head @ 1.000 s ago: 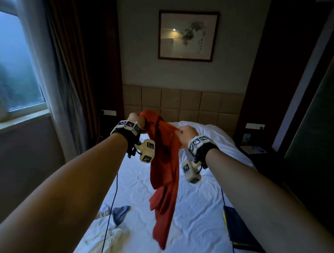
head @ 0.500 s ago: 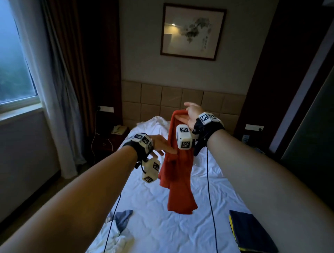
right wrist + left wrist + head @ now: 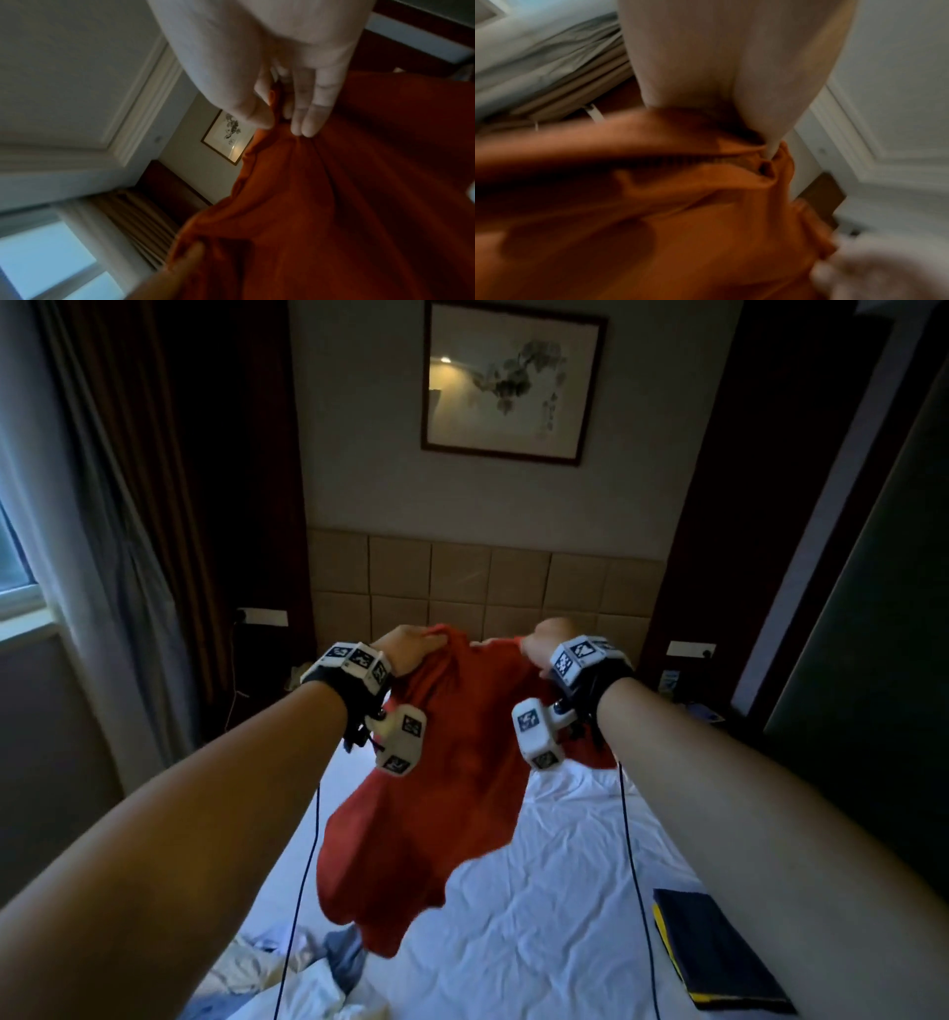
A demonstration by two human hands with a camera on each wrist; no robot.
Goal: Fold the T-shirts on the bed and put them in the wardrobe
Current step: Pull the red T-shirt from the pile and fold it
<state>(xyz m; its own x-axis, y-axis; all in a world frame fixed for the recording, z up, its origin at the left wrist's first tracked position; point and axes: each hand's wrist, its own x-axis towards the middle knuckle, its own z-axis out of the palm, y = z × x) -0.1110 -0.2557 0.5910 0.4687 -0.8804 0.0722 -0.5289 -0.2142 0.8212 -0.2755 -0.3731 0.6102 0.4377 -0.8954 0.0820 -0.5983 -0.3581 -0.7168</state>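
Note:
A red T-shirt hangs spread in the air above the white bed, held up by its top edge. My left hand grips its upper left corner and my right hand grips its upper right corner. In the right wrist view the right hand pinches the red cloth between thumb and fingers. The left wrist view is blurred; the left hand holds bunched red fabric. The shirt's lower hem dangles just over a pile of light clothes at the bed's near left.
A folded dark blue and yellow garment lies on the bed at the near right. A padded headboard and a framed picture are ahead. Curtains and a window stand left; a dark panel is at the right.
My left hand, open half a second ago, has taken hold of the shirt again. Both hands moved apart, spreading the bunched shirt wide.

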